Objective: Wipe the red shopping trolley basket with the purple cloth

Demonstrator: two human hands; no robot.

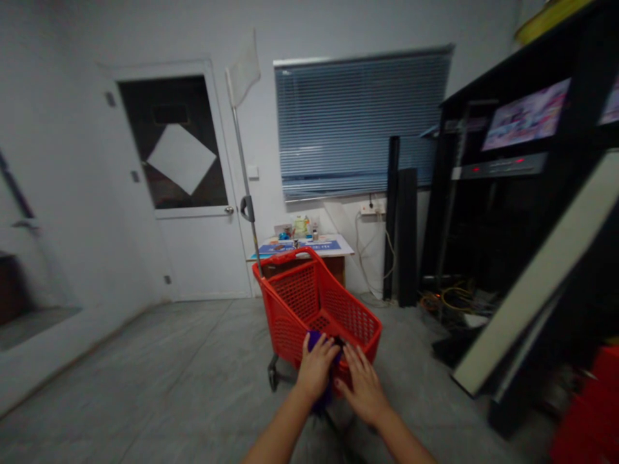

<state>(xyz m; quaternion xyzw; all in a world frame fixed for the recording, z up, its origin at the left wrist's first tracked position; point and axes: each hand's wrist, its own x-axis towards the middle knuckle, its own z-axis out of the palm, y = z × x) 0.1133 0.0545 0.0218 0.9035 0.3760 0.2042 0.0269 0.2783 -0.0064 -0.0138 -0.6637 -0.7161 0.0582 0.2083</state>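
A red plastic shopping cart (pixel 345 303) with lattice walls stands before me on the floor. Over its near edge hangs a purple cloth-like thing (pixel 314 338), part of it showing again below my hands; its exact kind is blurred. My left hand (pixel 316 367) lies over this purple thing at the rim, fingers curled onto it. Beside it, my right hand (pixel 362 386) has its fingers stretched out and apart against the near end of the cart. Between the fingertips of both hands shows a small dark patch (pixel 338 343) that I cannot make out.
A pole with a pale flag (pixel 243 71) rises from the cart's far left corner. Behind is a small table (pixel 345 245) with several small items. A white door (pixel 198 258) is at left. Long panels (pixel 536 283) lean at right beside a black rack with screens; cables lie below.
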